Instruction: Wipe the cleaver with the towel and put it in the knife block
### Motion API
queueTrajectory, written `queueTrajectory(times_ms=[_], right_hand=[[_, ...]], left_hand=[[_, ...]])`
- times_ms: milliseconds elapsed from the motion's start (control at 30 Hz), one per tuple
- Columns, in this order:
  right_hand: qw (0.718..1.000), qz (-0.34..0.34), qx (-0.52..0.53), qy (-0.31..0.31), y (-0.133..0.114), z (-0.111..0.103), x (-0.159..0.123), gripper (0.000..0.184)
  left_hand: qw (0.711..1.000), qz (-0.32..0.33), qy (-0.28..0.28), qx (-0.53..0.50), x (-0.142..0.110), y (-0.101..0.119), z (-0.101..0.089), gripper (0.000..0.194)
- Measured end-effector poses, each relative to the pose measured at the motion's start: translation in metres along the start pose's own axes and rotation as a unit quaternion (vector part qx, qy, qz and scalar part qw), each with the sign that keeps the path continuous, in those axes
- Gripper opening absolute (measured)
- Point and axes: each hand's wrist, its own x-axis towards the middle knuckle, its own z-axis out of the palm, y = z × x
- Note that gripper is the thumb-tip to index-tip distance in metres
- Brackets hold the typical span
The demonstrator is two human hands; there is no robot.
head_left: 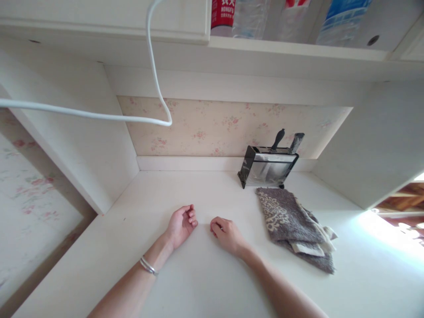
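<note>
My left hand (pixel 182 225) rests on the white counter (pixel 185 282) with its palm turned up and inward. Its fingers are loosely curled, and the visible palm holds nothing. A silver bangle (pixel 149 266) circles that wrist. Across a small gap, my right hand (pixel 228 235) lies back upward in a loose fist, thumb against the curled index finger; no object shows in it. To its right, apart from the hand, is a folded grey-brown towel (pixel 294 221) with a cream pattern. Behind the towel stands a knife block (pixel 270 170) with two dark handles sticking up.
A white cable (pixel 99 115) hangs across the upper left. Overhead, a cabinet shelf (pixel 298 48) holds several plastic bottles (pixel 251 17). Side panels (pixel 367 145) bound the counter, with flowered wallpaper (pixel 205 128) at the back. Bright light falls on the right edge.
</note>
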Motion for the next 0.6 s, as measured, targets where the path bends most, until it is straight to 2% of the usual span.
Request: queueTrajectory(times_ms=[200,600], right_hand=[[1.0,-0.001,0.001,-0.003,-0.0007,-0.0004,0.0001,0.026],[1.0,-0.001,-0.003,-0.006,-0.0012,-0.0008,-0.0006,0.026]], left_hand=[[1.0,0.02,0.012,0.004,0.0005,-0.0013,-0.0001,0.022],[1.0,0.016,-0.002,0.019,0.0007,-0.0021,-0.0006,0.023]])
